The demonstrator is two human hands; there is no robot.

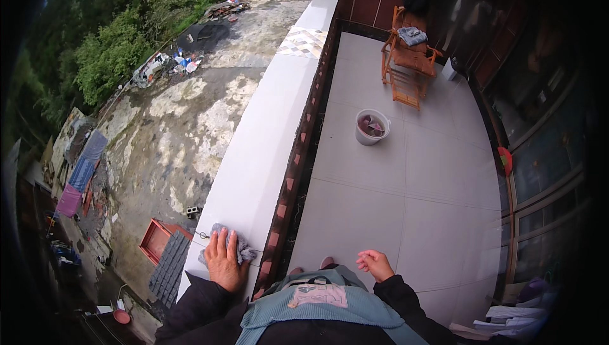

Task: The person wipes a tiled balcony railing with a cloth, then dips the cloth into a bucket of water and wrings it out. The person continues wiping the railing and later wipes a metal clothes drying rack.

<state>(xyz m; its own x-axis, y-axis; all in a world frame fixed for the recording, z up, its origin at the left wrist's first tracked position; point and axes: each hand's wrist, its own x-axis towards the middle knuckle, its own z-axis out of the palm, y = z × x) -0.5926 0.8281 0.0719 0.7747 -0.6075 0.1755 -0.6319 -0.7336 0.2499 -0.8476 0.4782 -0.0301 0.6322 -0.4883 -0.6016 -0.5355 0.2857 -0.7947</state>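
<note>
My left hand presses a crumpled grey cloth onto the white tiled top of a low balcony wall. Its fingers lie stretched over the cloth, which bunches out beside and beyond them. A small dark ring or wire loop shows on the wall top, just left of the cloth. In the air over the floor, right of my body, hangs my right hand, its fingers loosely curled and a little apart. I see nothing in it.
A whitish bucket with dark reddish contents stands on the pale tiled floor. Farther off is a wooden reclining chair with folded cloth on it. Left of the wall, the ground drops to a lower concrete yard. Glass doors line the right.
</note>
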